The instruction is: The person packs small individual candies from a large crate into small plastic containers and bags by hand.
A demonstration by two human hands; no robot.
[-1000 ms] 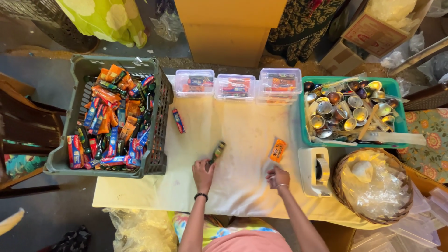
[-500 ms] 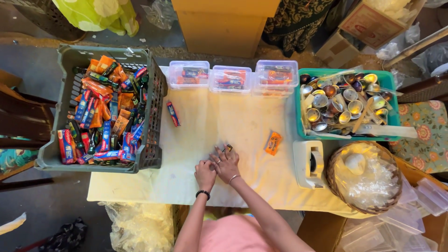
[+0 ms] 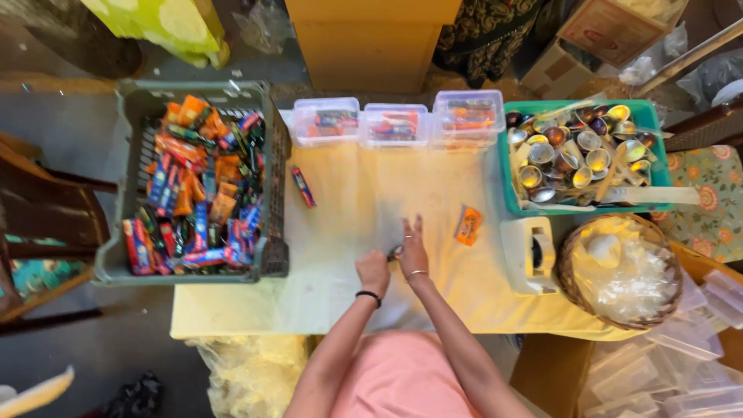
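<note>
My left hand (image 3: 374, 271) and my right hand (image 3: 412, 248) meet near the front middle of the cream-covered table (image 3: 348, 209). A small dark packet (image 3: 396, 251) is pinched between them, mostly hidden by my fingers. Two fingers of my right hand stick out away from me. My left hand is curled, with a dark band on its wrist. An orange packet (image 3: 468, 224) lies just right of my right hand. A red and blue packet (image 3: 303, 187) lies further off to the left.
A grey crate (image 3: 124, 178) of several colourful packets stands at the left. Three clear lidded boxes (image 3: 395, 124) line the far edge. A green tray (image 3: 507, 182) of metal cups, a white device (image 3: 530, 255) and a wicker basket (image 3: 569, 286) of plastic fill the right.
My right hand left the orange packet and came left to the dark packet. Both hands have drawn the packet toward me.
</note>
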